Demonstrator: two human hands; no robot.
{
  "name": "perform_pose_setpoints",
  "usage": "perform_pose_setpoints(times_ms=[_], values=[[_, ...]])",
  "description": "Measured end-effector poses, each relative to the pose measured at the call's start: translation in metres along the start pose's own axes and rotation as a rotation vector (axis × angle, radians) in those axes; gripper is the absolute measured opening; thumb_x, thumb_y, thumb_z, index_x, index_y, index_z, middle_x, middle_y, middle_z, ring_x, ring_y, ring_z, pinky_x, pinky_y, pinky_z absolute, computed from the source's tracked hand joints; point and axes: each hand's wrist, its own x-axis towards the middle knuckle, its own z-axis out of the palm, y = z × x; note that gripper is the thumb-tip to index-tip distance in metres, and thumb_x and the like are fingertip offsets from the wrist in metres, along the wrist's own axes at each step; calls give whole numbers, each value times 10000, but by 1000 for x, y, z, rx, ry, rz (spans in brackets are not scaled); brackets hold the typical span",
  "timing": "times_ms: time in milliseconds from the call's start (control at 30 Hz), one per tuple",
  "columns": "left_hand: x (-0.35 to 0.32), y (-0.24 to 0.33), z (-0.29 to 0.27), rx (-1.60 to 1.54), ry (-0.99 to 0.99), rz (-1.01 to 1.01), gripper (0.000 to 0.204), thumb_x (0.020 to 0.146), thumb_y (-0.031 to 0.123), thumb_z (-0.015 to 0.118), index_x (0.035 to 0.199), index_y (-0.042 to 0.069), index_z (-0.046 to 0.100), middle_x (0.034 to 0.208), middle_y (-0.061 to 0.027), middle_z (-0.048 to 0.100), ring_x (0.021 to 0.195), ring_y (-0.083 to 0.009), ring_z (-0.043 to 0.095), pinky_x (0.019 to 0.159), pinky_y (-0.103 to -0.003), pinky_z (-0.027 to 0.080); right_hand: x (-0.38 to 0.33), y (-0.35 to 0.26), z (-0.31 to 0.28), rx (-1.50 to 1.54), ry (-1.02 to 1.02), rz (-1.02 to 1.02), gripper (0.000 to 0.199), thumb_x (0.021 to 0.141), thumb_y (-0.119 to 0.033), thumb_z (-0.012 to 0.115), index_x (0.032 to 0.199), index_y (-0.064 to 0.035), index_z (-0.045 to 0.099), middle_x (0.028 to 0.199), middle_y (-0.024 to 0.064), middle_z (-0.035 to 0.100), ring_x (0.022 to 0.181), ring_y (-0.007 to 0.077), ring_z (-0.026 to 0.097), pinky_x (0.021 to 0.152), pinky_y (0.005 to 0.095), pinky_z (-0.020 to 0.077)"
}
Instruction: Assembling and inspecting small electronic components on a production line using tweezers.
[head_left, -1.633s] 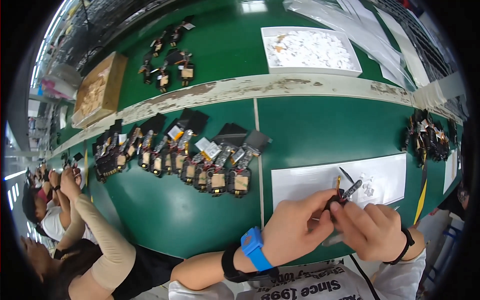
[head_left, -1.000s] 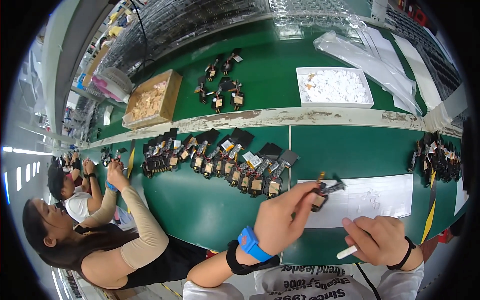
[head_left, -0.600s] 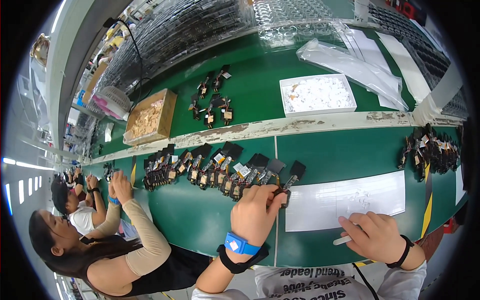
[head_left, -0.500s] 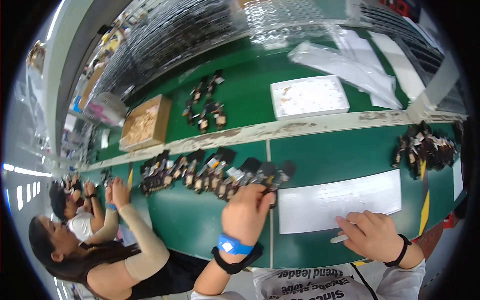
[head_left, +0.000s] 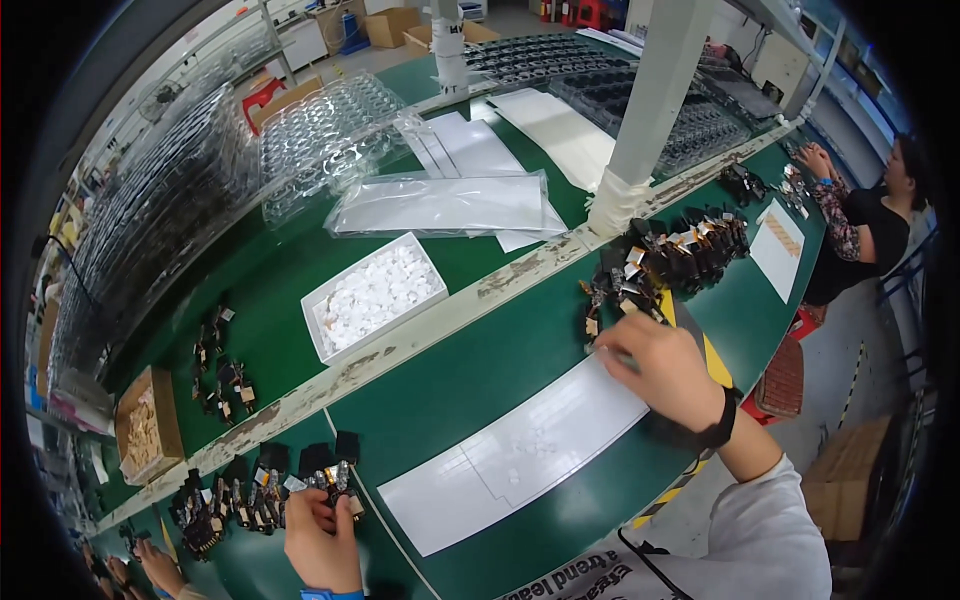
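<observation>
My left hand point(head_left: 322, 545) is at the right end of a row of small black electronic assemblies point(head_left: 262, 490). Its thumb and fingers are closed on the endmost assembly, partly hiding it. My right hand point(head_left: 662, 368) reaches over the right end of a long white sheet point(head_left: 450, 500) to a clustered pile of similar dark assemblies point(head_left: 690, 250). Its thumb and fingers are curled together at the pile's near edge; a small pale tip shows there, but what they grip cannot be made out. Small whitish pieces lie on the sheet.
Beyond a worn white rail point(head_left: 500, 285) are a white box of small white pieces point(head_left: 375, 295), a cardboard box of tan pieces point(head_left: 145, 425) and clear plastic trays point(head_left: 325, 140). A grey post point(head_left: 655, 120) rises behind the pile. Co-workers sit right and far left.
The view has swung right. My right hand has moved from the white sheet to the right-hand pile; the pale stick it held no longer shows plainly. My left hand stays at the row's end.
</observation>
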Motion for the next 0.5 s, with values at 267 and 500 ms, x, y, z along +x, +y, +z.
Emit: perform_pose_setpoints(times_ms=[267, 500], values=[[-21, 48, -37, -449, -5, 183, 141, 862, 81, 628, 993, 38, 594, 753, -21, 542, 617, -83, 489, 527, -183, 389, 25, -1, 17, -195, -26, -53, 228, 713, -206, 723, 789, -73, 554, 781, 45, 547, 651, 240, 596, 544, 345, 470], [-9, 47, -6, -1011, -523, 6, 135, 889, 72, 578, 992, 5, 521, 839, -75, 636, 607, -133, 580, 509, -263, 459, 25, -18, 2, -173, -51, -135, 210, 654, -86, 699, 785, -63, 537, 769, 49, 542, 632, 233, 590, 530, 338, 473]])
